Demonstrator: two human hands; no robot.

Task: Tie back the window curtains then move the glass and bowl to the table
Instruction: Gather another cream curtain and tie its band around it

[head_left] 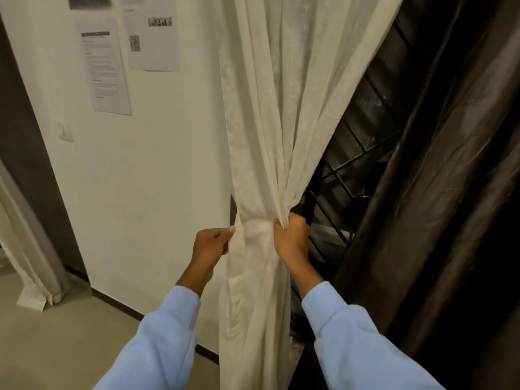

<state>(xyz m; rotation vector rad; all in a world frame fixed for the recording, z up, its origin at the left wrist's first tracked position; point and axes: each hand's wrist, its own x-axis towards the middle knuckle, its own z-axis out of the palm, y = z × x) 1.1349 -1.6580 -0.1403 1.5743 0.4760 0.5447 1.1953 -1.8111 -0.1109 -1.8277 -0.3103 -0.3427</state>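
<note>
A cream sheer curtain (270, 114) hangs in front of me, gathered into a bunch at waist height. A band of the same cream cloth (257, 230) wraps round the bunch. My left hand (211, 243) pinches the curtain's left edge at that band. My right hand (289, 237) grips the gathered folds on the right side. A dark brown curtain (439, 192) hangs to the right. No glass, bowl or table is in view.
Behind the curtains a dark window with a black metal grille (363, 142) shows. A white wall (146, 178) with taped papers (107, 68) and a light switch (65, 131) is on the left. Another pale curtain (31, 266) reaches the floor at far left.
</note>
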